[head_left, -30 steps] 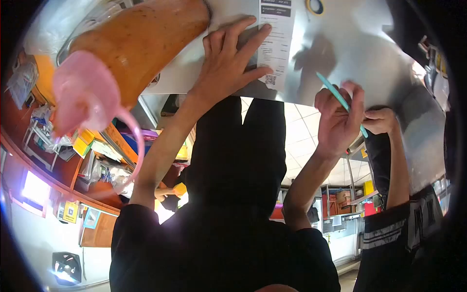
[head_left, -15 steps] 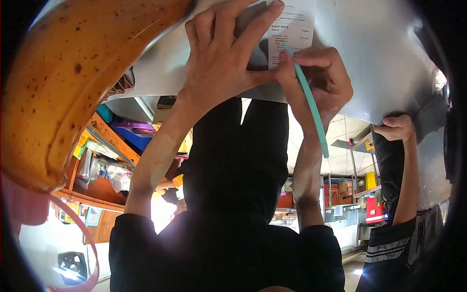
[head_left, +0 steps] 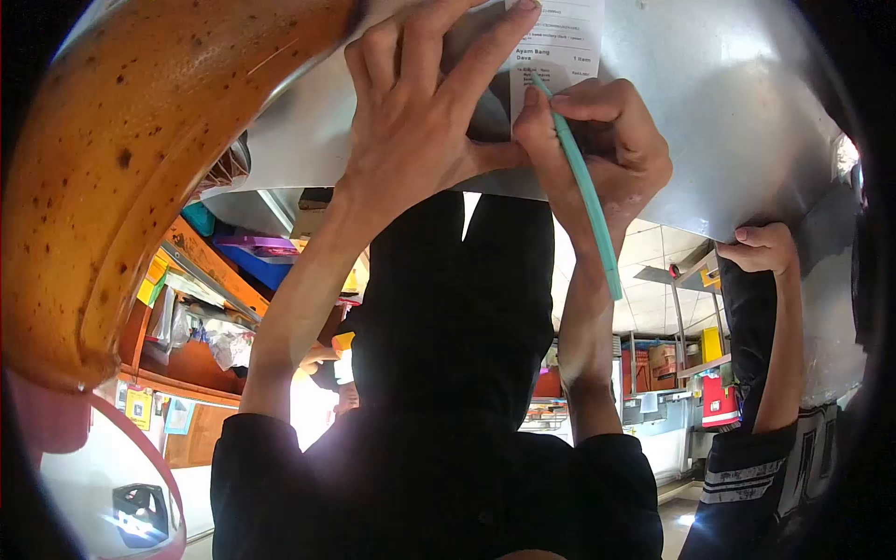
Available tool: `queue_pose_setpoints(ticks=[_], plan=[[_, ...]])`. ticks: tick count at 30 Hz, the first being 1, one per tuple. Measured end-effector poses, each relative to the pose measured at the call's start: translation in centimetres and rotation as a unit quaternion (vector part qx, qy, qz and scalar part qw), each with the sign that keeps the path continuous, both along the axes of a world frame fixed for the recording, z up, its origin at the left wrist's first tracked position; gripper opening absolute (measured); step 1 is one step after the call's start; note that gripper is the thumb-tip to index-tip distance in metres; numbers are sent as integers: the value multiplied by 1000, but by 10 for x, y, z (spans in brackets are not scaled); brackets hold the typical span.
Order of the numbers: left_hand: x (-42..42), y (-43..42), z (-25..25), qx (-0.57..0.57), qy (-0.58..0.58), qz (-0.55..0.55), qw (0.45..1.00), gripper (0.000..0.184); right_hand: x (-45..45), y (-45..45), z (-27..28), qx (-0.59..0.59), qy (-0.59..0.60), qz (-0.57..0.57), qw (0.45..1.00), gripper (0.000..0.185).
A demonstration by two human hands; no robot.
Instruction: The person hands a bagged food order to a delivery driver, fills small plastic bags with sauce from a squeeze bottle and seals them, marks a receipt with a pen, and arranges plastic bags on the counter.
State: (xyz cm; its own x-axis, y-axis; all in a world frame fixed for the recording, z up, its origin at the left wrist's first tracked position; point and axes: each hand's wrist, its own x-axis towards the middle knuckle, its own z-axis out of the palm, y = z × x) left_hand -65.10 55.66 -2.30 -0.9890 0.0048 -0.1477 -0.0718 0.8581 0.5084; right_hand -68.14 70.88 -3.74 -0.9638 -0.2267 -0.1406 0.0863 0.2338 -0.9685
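Desk: What's closest to the lens?

Operator: I see a black shirt filling 6 o'clock. A speckled orange container looms at 10 o'clock, a pink handled piece below it at 8.

Desk: And the hands?

Operator: Just shy of 12, the left hand lies palm down, fingers spread wide, gripping nothing I can see. Between 1 and 2, the right hand pinches a slanted teal pen between thumb and fingers.

Desk: Where is the paper?

Operator: At 1 o'clock I have the printed receipt, reading "Ayam Bang", flat on a metal table. The left index fingertip is at its edge. The pen's tip is over the print; I cannot tell whether it touches.

Desk: Farther out?

Operator: Another person's hand at the table's edge, 3 o'clock; beyond, brown shelves between 8 and 9 and a red item at 4.
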Motion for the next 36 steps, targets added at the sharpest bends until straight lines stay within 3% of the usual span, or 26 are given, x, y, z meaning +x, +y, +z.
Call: queue_pose_setpoints(ticks=[2, 9, 15, 27, 30, 32, 36], plan=[[-1, 1, 0, -8, 5, -3, 1000, 79, 1, 1, -1, -36, 3, -57, 998, 19], [-1, 2, 3, -8, -10, 10, 1000, 78, 1, 6, -3, -1, 24, -25, 999, 20], [-4, 4, -1, -3, -4, 4, 1000, 80, -1, 7, -1, -24, -8, -77, 997, 21], [-6, 1, 3, 2, -21, -5, 1000, 84, -5, 11, 6, 27, 5, 0, 1000, 19], [-9, 3, 3, 5, -19, -12, 1000, 85, -11, 15, 7, 42, 19, 86, 995, 21], [-6, 5, 3, 16, -18, 0, 1000, 85, -6, 11, 6, -10, -15, -21, 1000, 22], [-19, 14, 7, -8, -27, -7, 1000, 84, -13, 29, 12, -6, -34, -17, 999, 20]])
